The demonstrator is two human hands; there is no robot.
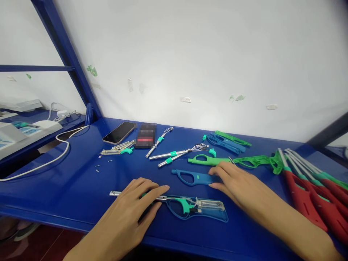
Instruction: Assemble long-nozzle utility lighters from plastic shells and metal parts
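Observation:
My left hand (138,204) is closed round the front part of an opened blue lighter half (217,214) lying near the table's front edge. Metal rod, teal trigger (185,205) and clear fuel tank (210,204) show inside that half; the rod's tip (114,193) sticks out left of my hand. Farther back, my right hand (228,179) has its thumb and fingers around the right end of a blue handle shell (194,178), which lies flat on the table. Behind it is a green shell (208,160), partly beside my right fingers.
Metal rods with wires (174,155), a phone (119,133), a dark box (146,136) and clear tanks (111,152) lie toward the back. Red lighters (307,199) are piled at right. A white cable (66,141) crosses the left side of the blue table (67,195).

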